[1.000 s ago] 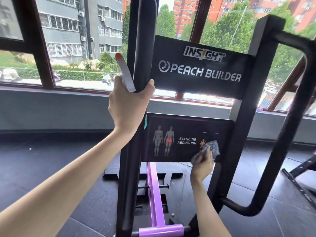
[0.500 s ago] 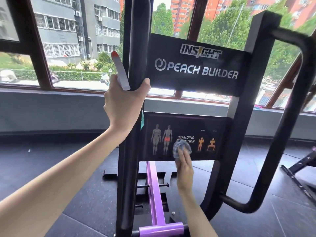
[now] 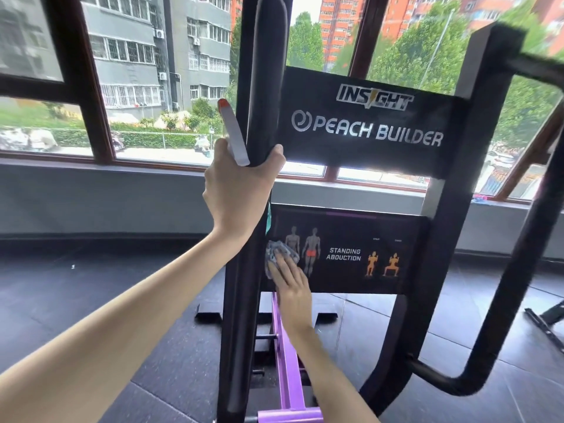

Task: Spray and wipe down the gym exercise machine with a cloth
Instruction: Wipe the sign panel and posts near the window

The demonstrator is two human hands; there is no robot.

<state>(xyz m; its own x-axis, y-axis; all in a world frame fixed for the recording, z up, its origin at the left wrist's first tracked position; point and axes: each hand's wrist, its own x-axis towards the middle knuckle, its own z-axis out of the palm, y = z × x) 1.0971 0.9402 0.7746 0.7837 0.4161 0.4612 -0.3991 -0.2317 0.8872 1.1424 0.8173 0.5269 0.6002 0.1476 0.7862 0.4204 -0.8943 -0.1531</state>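
**Cloth on the placard's left edge, sprayer held at the upright**

My right hand (image 3: 291,285) lies flat, fingers straight, pressing a crumpled grey cloth (image 3: 276,254) against the left end of the exercise placard (image 3: 345,251). The cloth sits beside the two body figures, left of the words STANDING ABDUCTION, and touches the panel.

My left hand (image 3: 235,190) is higher up, well apart from the right. It is curled round a spray bottle (image 3: 233,135), whose white neck and red tip stick up above the knuckles, while the thumb hooks over the black padded upright (image 3: 265,87). A sliver of teal shows under the palm; I cannot tell what it is.

Above the placard, the machine's name plate (image 3: 366,129) reads INSIGHT PEACH BUILDER. A purple beam (image 3: 287,361) runs down below the placard. A square black post (image 3: 476,148) and a bent black tube (image 3: 518,270) stand to the right. Dark floor (image 3: 91,300) lies beneath, windows (image 3: 137,71) behind.
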